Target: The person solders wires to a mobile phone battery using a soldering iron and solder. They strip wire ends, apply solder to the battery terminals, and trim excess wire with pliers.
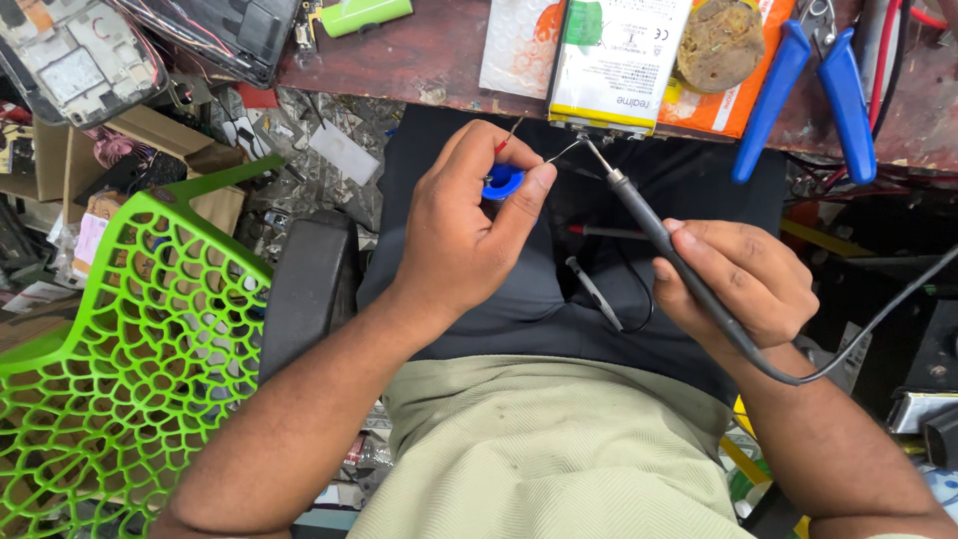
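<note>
My left hand (464, 225) pinches a small blue spool of solder wire (502, 181), and a thin strand runs from it toward the edge of a flat white phone battery (619, 60). My right hand (743, 279) grips a dark soldering iron (649, 225) like a pen. Its metal tip points up at the battery's lower edge, where it meets the strand. The battery lies at the front edge of a worn brown bench (419, 60). A black cord runs from the iron off to the right.
Blue-handled pliers (808, 90) and a round brown sponge pad (720, 40) lie on the bench to the right. A phone frame (75, 60) and an opened device sit at upper left. A green lattice plastic chair (120, 339) stands at my left. Red and black probe leads rest on my lap.
</note>
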Tool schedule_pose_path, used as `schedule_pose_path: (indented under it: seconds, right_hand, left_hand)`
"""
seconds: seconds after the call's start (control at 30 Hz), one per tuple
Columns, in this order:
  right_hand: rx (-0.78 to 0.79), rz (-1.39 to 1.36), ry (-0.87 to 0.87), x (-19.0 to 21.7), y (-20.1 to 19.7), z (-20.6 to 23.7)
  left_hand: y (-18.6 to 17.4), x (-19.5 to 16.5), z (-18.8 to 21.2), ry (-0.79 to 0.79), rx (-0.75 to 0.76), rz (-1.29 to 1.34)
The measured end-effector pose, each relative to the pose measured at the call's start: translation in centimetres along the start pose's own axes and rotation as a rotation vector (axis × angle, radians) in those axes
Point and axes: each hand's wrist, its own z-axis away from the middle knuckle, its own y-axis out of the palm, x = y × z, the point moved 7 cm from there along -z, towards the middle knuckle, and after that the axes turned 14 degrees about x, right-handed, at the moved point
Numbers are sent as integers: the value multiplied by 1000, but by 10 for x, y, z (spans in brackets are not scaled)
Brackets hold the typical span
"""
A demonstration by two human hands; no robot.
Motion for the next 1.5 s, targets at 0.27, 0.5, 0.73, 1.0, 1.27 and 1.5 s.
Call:
schedule_pose_path:
  seconds: [0.27, 0.5, 0.73, 1.0, 1.27, 1.5]
  right_hand:
    - [9, -22, 2, -2, 2, 3]
    - [30, -47, 6, -2, 2, 3]
    - [3, -38, -10, 2, 1, -1]
    - [12, -27, -5, 1, 2, 0]
    - [5, -17, 4, 7, -5, 0]
    - [-23, -30, -45, 12, -9, 2]
  left_hand:
    - [0, 1, -1, 2, -11, 0]
    - [1, 1, -1, -5, -7, 6]
    - [3, 1, -2, 4, -7, -8]
    - [5, 2, -4, 19, -15, -5]
    - [-3, 1, -1, 21, -65, -58]
    - [-19, 10, 6, -87, -183, 59]
